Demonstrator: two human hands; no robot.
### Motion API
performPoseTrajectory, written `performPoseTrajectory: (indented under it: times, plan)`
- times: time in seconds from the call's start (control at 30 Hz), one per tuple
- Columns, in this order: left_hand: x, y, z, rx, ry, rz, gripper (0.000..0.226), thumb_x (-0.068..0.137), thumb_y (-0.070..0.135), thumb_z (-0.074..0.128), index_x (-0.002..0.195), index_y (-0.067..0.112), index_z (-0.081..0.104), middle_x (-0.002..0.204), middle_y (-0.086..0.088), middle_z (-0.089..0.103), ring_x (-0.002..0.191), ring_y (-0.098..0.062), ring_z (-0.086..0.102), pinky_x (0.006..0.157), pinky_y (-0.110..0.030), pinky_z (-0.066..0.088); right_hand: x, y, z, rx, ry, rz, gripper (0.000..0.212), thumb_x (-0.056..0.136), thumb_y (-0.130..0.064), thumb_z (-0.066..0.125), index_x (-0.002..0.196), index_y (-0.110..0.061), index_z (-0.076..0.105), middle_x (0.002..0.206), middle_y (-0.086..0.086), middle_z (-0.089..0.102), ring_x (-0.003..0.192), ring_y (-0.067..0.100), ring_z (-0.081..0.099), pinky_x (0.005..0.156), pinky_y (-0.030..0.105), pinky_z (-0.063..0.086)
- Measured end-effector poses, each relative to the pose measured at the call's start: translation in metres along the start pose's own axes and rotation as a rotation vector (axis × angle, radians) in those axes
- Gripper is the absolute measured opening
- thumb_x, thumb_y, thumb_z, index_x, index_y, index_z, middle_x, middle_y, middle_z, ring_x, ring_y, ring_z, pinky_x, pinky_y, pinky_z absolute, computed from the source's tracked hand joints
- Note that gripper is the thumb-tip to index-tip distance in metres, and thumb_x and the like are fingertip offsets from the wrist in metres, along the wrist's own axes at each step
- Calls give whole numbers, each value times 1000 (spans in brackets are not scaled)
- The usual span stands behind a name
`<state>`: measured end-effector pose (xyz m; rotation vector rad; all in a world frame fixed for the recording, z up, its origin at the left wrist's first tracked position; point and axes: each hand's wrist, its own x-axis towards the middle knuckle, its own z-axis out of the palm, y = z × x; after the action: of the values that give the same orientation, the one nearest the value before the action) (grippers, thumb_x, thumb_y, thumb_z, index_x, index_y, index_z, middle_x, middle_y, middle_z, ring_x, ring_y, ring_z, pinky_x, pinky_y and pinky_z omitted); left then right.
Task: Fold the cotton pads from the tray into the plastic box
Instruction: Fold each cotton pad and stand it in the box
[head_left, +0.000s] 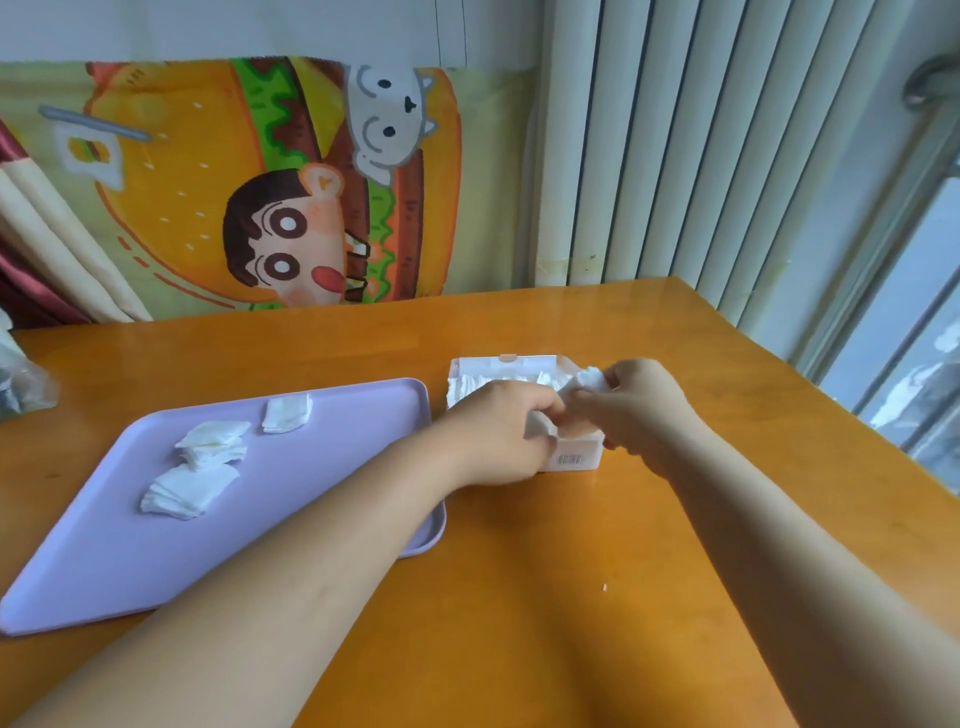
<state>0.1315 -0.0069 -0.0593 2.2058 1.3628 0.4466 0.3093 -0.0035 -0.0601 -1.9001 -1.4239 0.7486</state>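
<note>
At the far left edge of the desk (571, 597) lay a crinkled clear bag (23, 387); just right of it sat the lilac tray (337, 493), set askew, with its far right corner near the plastic box (574, 460); loose cotton pads (210, 441) lay in three small groups on the tray's far half, one pad alone at the back and two overlapping heaps nearer the front; the left forearm crossed the tray's right corner. The left hand (498, 431) hovered over the box, its fingers curled under and gripping one end of a crumpled pad (589, 382); a bit of white also showed beneath its knuckles, though I could not tell whether that was the same pad. The white box stood open on the desk, with rows of folded pads packed along its back; the right hand (644, 405) met the left above the box's right side, its fingers pressed together and pinching the pad's other end. A window (904, 322) ran along the right.
</note>
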Motion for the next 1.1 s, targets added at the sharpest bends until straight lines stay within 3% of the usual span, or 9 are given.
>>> performPoseTrajectory:
  times: [0.17,0.3,0.43,0.53,0.67,0.8,0.87,0.97,1.1]
  plan:
    - [19,-6,6,97,-66,23,22,92,21,59,105,35,70,105,17,67,90,-9,62,67,-22,47,9,1,3,-106,-108,46,24,77,-26,80,76,-8,64,58,10,68,36,15,56,38,20,36]
    - [23,-15,11,42,-25,6,16,90,24,62,101,33,69,106,15,69,95,-11,65,79,-29,56,16,-2,12,-358,-79,31,38,76,-43,83,86,-12,62,57,3,71,53,19,69,52,24,45]
    - [19,-19,13,-20,13,14,16,92,21,63,103,29,73,106,15,71,95,-9,63,75,-19,45,18,-19,25,-664,-12,-46,35,88,-44,72,83,-19,48,76,-2,65,68,19,67,65,27,51]
    - [12,-29,11,-13,175,38,7,90,23,68,93,28,73,100,14,66,97,-14,63,81,-24,44,17,-28,28,-721,-82,-19,26,90,-31,68,109,-16,56,82,-2,65,81,22,73,79,31,59]
    - [-1,-55,3,56,260,-43,10,87,41,71,96,37,69,108,16,57,107,-17,62,89,-40,55,16,-28,28,-727,-148,-1,60,97,-39,60,150,-16,42,80,-2,68,74,17,73,72,31,58]
    - [-9,-68,6,-10,276,-66,6,92,35,75,97,30,73,102,15,55,94,-11,59,79,-25,48,9,-33,32,-735,-299,129,70,105,-44,39,164,-16,13,46,1,67,61,13,68,74,32,52]
    - [-6,-69,10,-58,285,-67,1,93,28,75,94,27,75,101,14,55,88,-8,58,73,-16,41,9,-36,34,-731,-347,162,50,107,-34,34,152,-14,30,43,2,65,65,13,69,72,31,49]
    - [-7,-70,13,-124,287,-57,5,95,23,73,94,27,75,103,13,55,85,-2,56,72,-11,39,5,-36,44,-723,-379,161,47,105,-26,30,150,-27,41,65,1,72,76,11,73,60,30,42]
    - [-19,-69,8,-157,213,-7,17,96,19,70,112,23,75,113,13,54,83,-1,58,75,-9,42,3,-35,49,-616,-323,94,35,106,-21,39,136,-16,56,105,12,78,71,16,67,76,33,54]
